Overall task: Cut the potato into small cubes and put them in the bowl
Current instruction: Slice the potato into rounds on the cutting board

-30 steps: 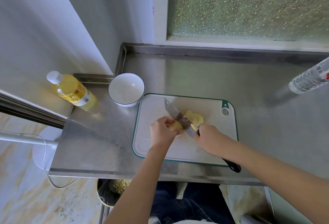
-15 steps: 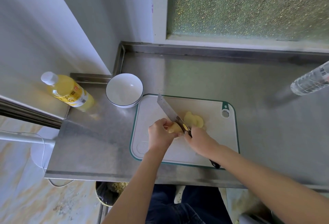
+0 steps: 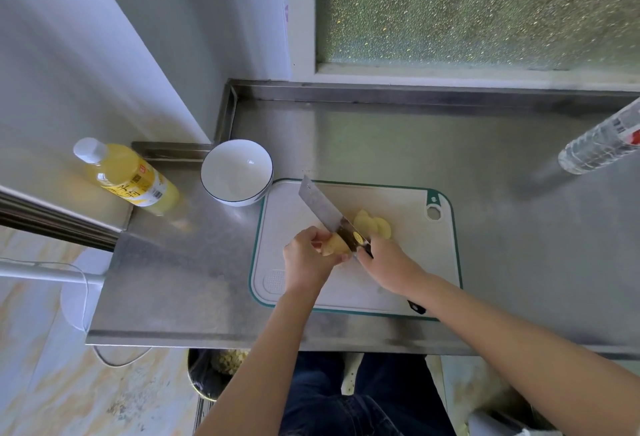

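A peeled yellow potato piece lies on the white cutting board with the green rim. My left hand grips this piece with curled fingers. My right hand holds the handle of a knife, whose wide blade stands in the potato and points up-left toward the bowl. Several cut slices lie just right of the blade. The white bowl stands empty at the board's far left corner.
A yellow bottle with a white cap stands left of the bowl on the steel counter. A clear plastic bottle stands at the right edge. A bin with scraps sits under the counter's front edge.
The knife has slid forward and left through the potato, its tip now nearer the bowl. My right hand moved in toward my left hand, which kept hold of the piece.
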